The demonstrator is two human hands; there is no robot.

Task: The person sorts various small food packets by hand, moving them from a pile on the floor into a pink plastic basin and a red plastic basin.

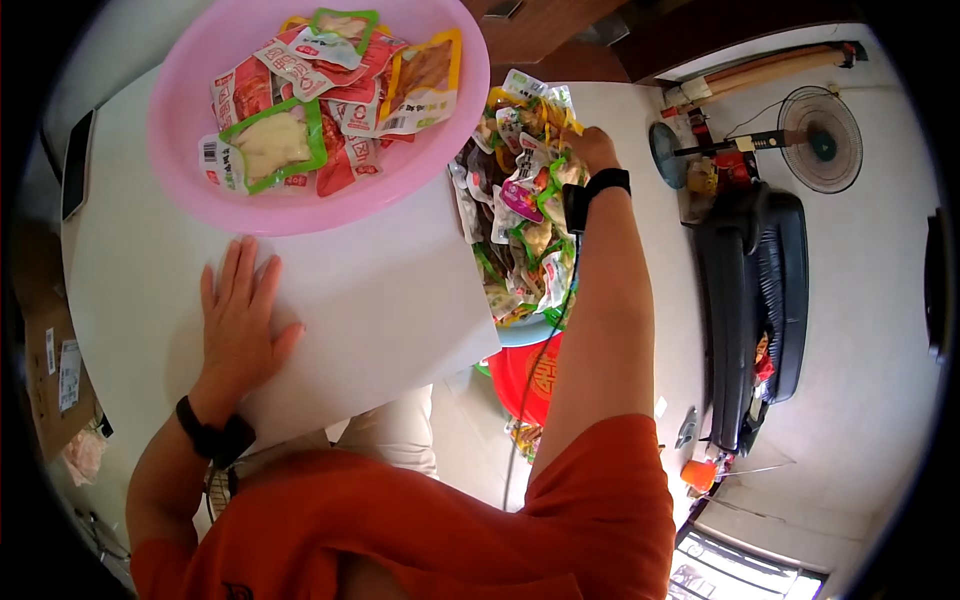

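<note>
My left hand (240,322) lies palm down on the white table (375,300), fingers apart, just below a pink plastic basin (315,217). In the basin are several sealed snack packets, among them a green-edged one (277,146) with pale meat and a yellow-edged one (424,79). To the right, a heap of mixed snack packets (525,202) fills a light blue basin (529,331) beside the table. My right hand (596,148) reaches to the far right side of this heap, at a yellow-edged packet; whether its fingers grip it is unclear. Both wrists wear black bands with small devices.
A black phone (78,165) lies at the table's left edge. Under the blue basin stands a red support (529,379) with a gold pattern. A cable hangs from my right wrist. Farther right are a fan (821,140) and a black sofa (757,300); a cardboard box (56,382) is at left.
</note>
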